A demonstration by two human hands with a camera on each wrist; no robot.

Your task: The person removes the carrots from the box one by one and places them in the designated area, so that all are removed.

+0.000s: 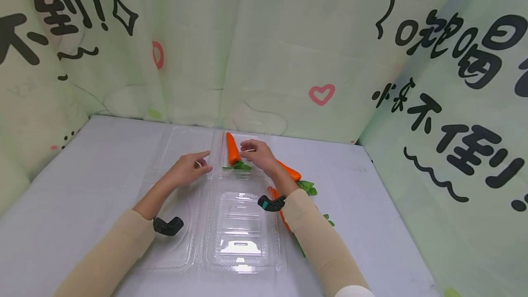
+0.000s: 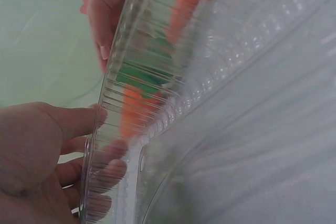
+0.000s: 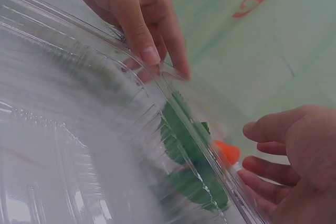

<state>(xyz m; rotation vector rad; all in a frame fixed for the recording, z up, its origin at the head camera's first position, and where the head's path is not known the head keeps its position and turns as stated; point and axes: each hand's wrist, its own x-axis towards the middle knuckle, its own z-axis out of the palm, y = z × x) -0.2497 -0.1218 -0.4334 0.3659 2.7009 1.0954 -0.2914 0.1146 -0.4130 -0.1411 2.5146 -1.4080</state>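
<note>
An opened clear plastic clamshell box (image 1: 240, 223) lies on the table, its two halves side by side. Inside the far end of the right half is an orange carrot (image 1: 232, 148) with green leaves (image 1: 241, 165). My right hand (image 1: 257, 154) hovers just right of this carrot, fingers loosely bent and holding nothing. At the ridge between the halves is my left hand (image 1: 191, 168), thumb and forefinger apart. In the left wrist view, its fingertips (image 2: 116, 167) show through the ribbed plastic wall. The right wrist view has leaves (image 3: 181, 135) behind the clear rim.
More carrots (image 1: 290, 171) with green leaves lie right of the box, partly hidden under my right forearm. The white table (image 1: 350, 182) is bordered by a pale green printed curtain (image 1: 264, 49) at the back and sides.
</note>
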